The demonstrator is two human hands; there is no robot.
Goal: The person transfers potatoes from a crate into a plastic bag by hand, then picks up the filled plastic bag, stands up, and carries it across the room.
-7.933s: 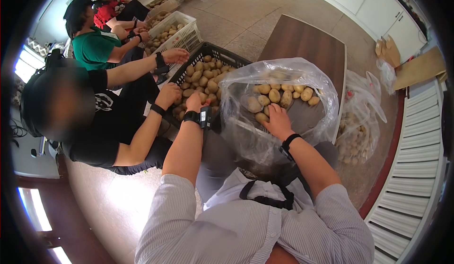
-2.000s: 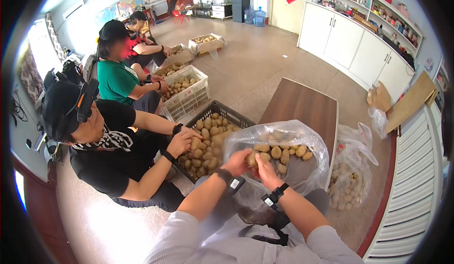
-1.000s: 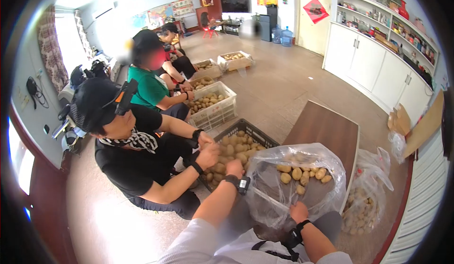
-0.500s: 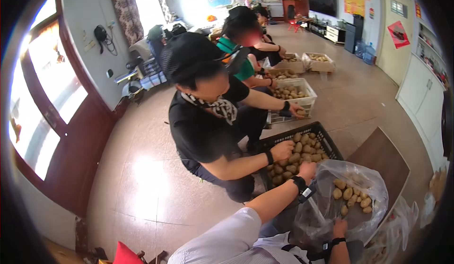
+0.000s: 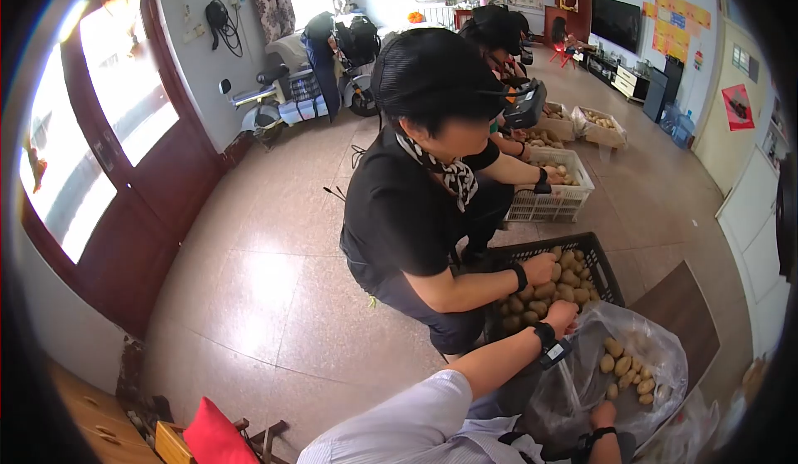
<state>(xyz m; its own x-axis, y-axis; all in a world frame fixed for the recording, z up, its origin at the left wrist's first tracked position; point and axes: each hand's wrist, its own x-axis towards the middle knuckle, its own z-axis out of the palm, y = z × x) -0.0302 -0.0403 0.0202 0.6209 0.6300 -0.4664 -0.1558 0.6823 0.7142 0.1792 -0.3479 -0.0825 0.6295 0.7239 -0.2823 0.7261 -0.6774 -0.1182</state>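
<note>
My left hand (image 5: 562,318) is at the near edge of the black crate (image 5: 606,266), beside the potatoes (image 5: 540,291) in it; its fingers are bent, and what they hold, if anything, is hidden. Lower right, my right hand (image 5: 603,415) rests at the near rim of the clear plastic bag (image 5: 582,373), its fingertips hard to make out. Several potatoes (image 5: 623,366) lie inside the bag, just beyond that hand. A co-worker's hand (image 5: 540,269) reaches into the same black crate, close to my left hand.
The co-worker in black (image 5: 399,215) sits at my left. Past the crate stands a white crate (image 5: 573,202) of potatoes, with more boxes (image 5: 600,129) behind. A brown board (image 5: 677,319) lies beyond the bag. A red cushion (image 5: 218,435) is at lower left.
The view has swung left, bringing the doors and scooter into sight. Earlier both my hands held a potato over the bag; since then they have parted, the left to the crate, the right to the bag's rim.
</note>
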